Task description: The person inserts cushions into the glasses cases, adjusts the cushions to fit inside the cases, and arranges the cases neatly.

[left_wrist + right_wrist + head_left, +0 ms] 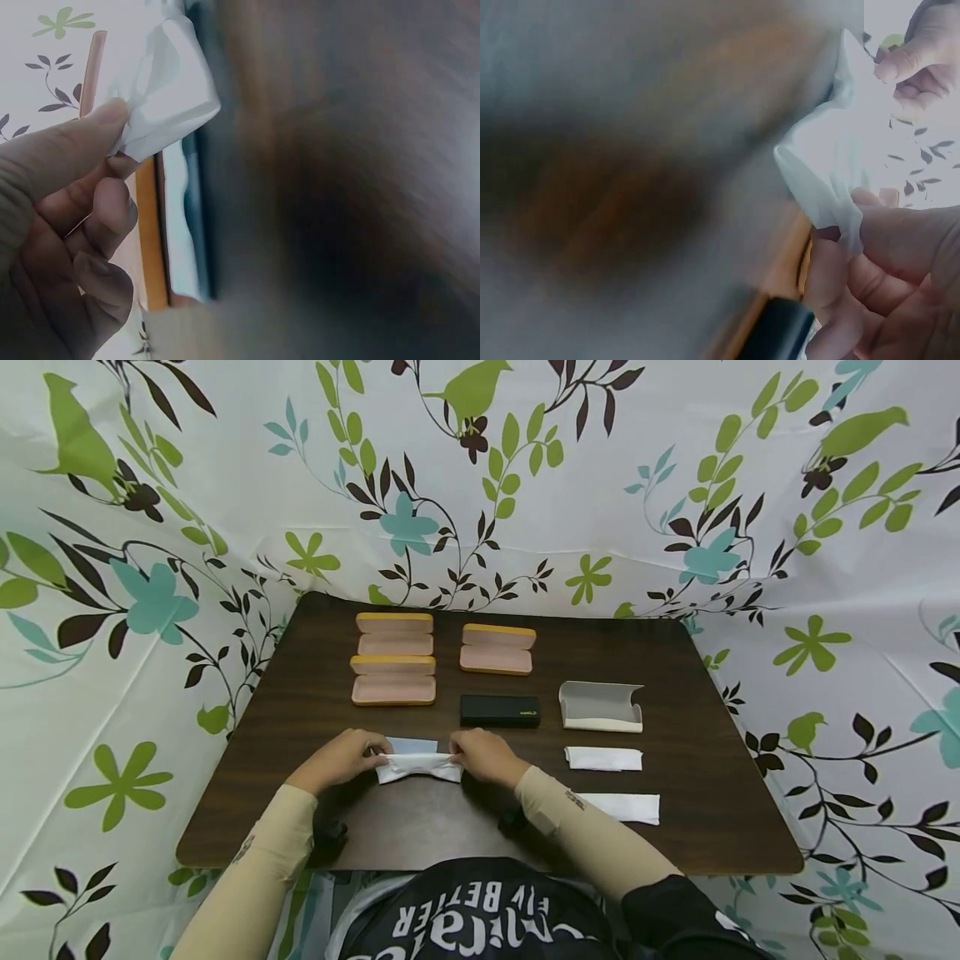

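Between my two hands a soft white cloth-like piece [420, 763] is stretched just above the table. My left hand [348, 758] pinches its left end; in the left wrist view the thumb lies on top of the white fabric and the other fingers curl below. The right hand [486, 755] pinches the opposite end between thumb and fingers, as the right wrist view also shows. Just behind the white piece lies a pale blue flat cloth [412, 745], partly covered by it. Whether the white piece is a pouch or a folded sheet, I cannot tell.
Three open glasses cases with yellow rims and pink linings, one of them a case [393, 689], stand at the back. A closed black case [499, 711] and an open white case [600, 707] sit nearer. Folded white pieces [603, 758] lie at the right.
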The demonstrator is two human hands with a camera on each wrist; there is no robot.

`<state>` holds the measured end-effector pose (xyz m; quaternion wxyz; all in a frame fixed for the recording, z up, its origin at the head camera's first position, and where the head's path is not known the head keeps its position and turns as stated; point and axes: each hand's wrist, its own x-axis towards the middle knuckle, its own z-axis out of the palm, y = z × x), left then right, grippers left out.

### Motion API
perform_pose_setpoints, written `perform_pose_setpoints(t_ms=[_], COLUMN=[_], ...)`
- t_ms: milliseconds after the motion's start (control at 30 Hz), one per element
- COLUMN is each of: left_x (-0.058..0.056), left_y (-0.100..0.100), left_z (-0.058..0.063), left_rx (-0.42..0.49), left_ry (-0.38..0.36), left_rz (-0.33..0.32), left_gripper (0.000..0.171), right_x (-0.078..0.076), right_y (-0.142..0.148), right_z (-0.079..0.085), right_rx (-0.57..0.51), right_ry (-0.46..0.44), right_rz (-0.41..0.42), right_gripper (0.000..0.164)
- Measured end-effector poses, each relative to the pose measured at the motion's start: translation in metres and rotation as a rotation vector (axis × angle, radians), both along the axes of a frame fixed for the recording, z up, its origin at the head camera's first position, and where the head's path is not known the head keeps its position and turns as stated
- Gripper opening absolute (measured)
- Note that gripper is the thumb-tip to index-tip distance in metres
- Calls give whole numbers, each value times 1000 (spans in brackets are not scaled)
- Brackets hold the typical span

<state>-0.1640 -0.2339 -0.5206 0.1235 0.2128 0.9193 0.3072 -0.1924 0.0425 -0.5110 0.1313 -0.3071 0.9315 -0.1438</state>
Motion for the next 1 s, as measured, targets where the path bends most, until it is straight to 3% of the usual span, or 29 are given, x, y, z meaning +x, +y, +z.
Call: perform_pose_setpoints(t_ms=[433,867,1000], left_x=[-38,-71,-76], left_y=[43,82,88], left_z=[14,27,29], left_rx=[47,94,175], left_ry=[91,93,18], left_rz=[-6,-1,-11], left_gripper=[11,10,12], right_x=[-24,-52,-58], right_y=[43,84,92], right_z=[19,35,38], right_rx=[-33,-98,-155], right_ry=[27,66,35], right_rz=[-77,-149,-180], right_gripper=[10,9,8])
